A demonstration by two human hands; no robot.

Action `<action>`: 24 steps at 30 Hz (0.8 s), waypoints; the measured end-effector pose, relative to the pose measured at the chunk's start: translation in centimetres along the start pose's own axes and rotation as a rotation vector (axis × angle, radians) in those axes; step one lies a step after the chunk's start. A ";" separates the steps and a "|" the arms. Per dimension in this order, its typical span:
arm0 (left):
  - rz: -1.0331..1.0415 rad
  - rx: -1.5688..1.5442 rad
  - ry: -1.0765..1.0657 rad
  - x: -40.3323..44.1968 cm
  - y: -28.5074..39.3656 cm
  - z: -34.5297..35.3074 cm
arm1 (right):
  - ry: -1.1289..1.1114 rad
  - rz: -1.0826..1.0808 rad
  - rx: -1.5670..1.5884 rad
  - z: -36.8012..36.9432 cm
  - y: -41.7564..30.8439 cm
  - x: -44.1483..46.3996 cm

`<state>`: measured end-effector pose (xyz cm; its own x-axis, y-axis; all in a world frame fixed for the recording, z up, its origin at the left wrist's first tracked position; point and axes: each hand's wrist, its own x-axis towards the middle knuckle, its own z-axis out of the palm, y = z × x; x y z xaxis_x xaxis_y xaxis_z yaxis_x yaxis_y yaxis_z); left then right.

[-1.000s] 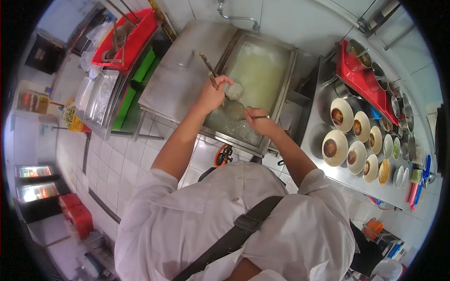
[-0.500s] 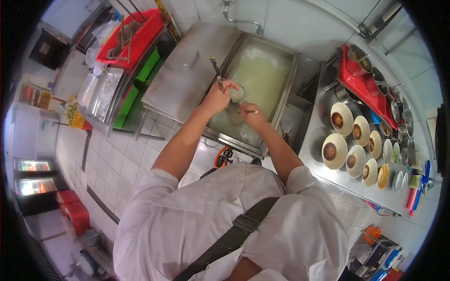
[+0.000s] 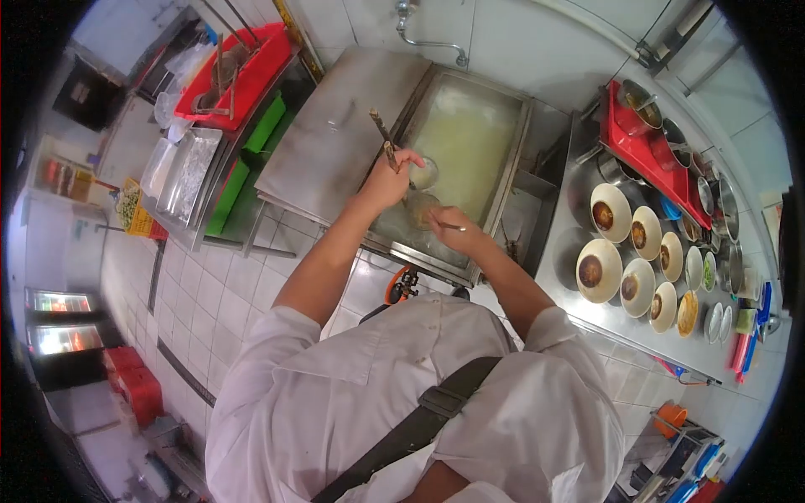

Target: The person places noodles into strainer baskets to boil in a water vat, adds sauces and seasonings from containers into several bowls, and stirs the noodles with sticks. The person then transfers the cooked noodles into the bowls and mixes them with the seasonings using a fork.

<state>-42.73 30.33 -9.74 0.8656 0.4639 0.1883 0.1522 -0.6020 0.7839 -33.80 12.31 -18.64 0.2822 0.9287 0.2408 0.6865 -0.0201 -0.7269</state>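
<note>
My left hand [image 3: 389, 181] is closed around two wooden-handled noodle strainers [image 3: 381, 126], whose handles stick up past my fingers. One round basket [image 3: 423, 174] shows beside that hand, over the cooking vat [image 3: 513, 172] of cloudy, yellowish liquid. A second rounded basket [image 3: 422, 211] sits lower, between my two hands, at the liquid. Closed too, my right hand [image 3: 459, 230] grips a thin, stick-like utensil [image 3: 454, 227] near this lower basket. The utensil's working end is hard to make out.
A metal lid [image 3: 335, 126] covers the vat's left part. Several bowls with dark sauce [image 3: 599, 270] stand on the steel counter [image 3: 553, 281] at right, below a red tray [image 3: 662, 168] of pots. At upper left are a red bin [image 3: 272, 63] and a metal tray [image 3: 191, 176].
The left hand's strainers have shifted slightly, and the upper basket faces more upward. My right hand has tilted, moving a little down and right, with more of its utensil showing.
</note>
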 end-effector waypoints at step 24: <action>0.069 -0.214 0.111 -4.5 -4.3 -2.6 | 0.278 0.330 0.442 -3.2 0.5 6.4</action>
<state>-48.47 32.49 -12.42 0.8110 0.5024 0.2999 -0.0200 -0.4884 0.8724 -29.52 17.06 -15.40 0.6374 0.7671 0.0729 0.2071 -0.0795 -0.9751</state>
